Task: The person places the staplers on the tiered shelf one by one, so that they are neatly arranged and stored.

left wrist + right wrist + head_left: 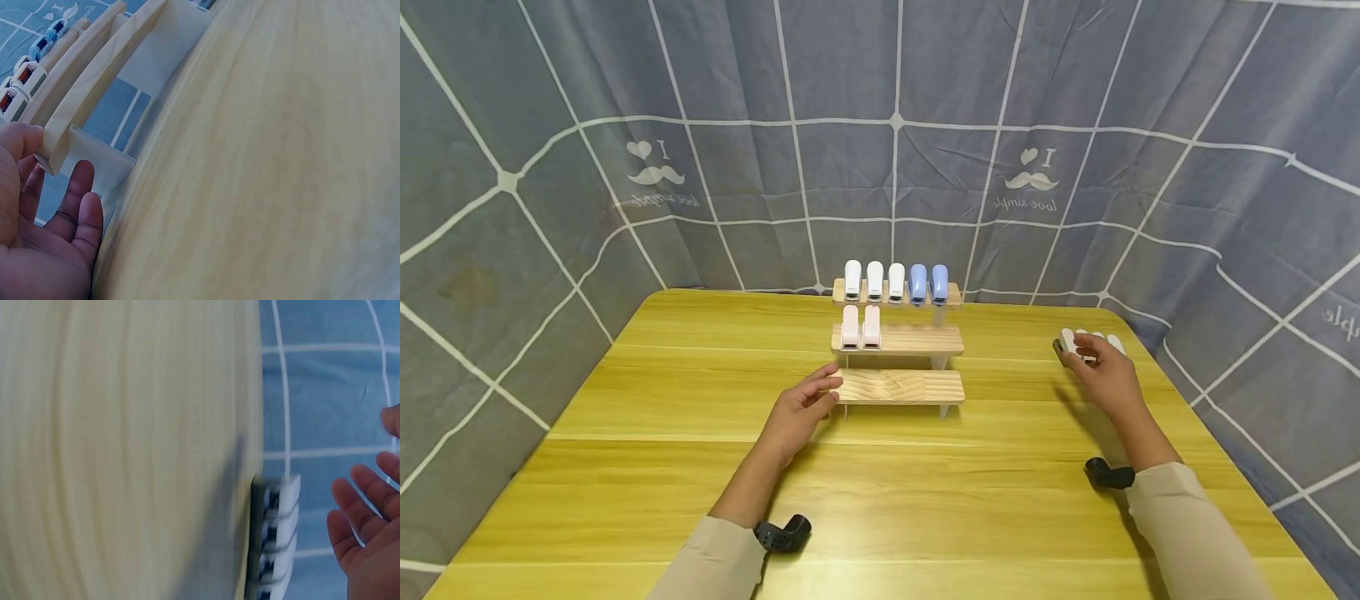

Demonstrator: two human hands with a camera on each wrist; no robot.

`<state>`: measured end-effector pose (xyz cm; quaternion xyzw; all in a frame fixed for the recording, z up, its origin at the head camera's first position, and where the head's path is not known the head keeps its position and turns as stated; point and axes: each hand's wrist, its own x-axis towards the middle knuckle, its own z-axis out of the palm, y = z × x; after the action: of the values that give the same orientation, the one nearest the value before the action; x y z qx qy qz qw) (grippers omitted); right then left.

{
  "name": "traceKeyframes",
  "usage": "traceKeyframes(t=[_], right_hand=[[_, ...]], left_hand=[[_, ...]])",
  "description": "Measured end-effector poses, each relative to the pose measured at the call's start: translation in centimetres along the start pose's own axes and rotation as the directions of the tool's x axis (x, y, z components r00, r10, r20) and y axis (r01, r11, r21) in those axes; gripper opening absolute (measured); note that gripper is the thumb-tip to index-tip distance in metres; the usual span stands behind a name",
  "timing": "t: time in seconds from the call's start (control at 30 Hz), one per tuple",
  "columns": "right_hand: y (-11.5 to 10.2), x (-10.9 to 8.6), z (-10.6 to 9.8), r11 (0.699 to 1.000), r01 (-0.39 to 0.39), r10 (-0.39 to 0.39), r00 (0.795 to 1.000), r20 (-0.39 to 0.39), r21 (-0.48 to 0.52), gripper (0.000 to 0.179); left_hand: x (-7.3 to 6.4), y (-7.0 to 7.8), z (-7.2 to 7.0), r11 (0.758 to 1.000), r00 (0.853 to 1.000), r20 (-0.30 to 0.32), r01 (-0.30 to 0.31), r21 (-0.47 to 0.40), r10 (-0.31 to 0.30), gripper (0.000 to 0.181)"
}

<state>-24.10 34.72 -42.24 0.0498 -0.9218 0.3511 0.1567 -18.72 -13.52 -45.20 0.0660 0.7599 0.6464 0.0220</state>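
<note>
Closest to me are two beige sleeves [1187, 533], with a black gadget [784, 533] at the left wrist and another [1108, 473] at the right, over the yellow wood-grain bench [925, 508]. Past them I have the left hand [795, 417] at the left end of the stand's bottom board [898, 387]; its fingers are relaxed and spread, and the upper ones touch the board's end, while the lower ones hang free beside the clear leg [94, 159]. Over to the right and slightly farther out, I see the right hand [1105, 379] with its fingers loosely bent and holding nothing that I can see. The row of white staplers [284, 540] lies just ahead of that hand, by the bench's far right corner, side by side, with dark undersides. From the head view the fingers cover part of the row; the right wrist view shows me a gap between the fingertips and the staplers. Well to the left of this row, beyond the left hand, two pink staplers [850, 325] stand on the left half of the middle board [921, 337]. Behind and above them, the top board [955, 293] carries three white staplers [875, 281], then two blue staplers [918, 283] to their right. Farthest off hangs the grey-blue curtain [850, 171] with white grid lines.
</note>
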Motion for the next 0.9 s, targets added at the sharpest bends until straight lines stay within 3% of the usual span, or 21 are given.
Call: traceKeyframes(t=[0.23, 0.57, 0.9], right_hand=[[2.1, -0.8, -1.6, 0.996, -0.090, 0.090, 0.996, -0.002, -0.022, 0.054], [3.8, -1.0, -3.4, 0.974, -0.218, 0.222, 0.972, 0.078, -0.058, 0.074], [5.1, -0.6, -3.9, 0.958, -0.280, 0.284, 0.953, 0.106, -0.055, 0.079]], left_hand=[[0.1, -0.3, 0.0, 1.000, 1.000, -0.001, -0.012, 0.004, 0.012, 0.029], [0.0, -0.2, 0.0, 1.000, 1.000, -0.009, -0.003, 0.010, 0.003, 0.029], [0.0, -0.2, 0.0, 1.000, 1.000, -0.011, -0.012, 0.012, 0.012, 0.029]])
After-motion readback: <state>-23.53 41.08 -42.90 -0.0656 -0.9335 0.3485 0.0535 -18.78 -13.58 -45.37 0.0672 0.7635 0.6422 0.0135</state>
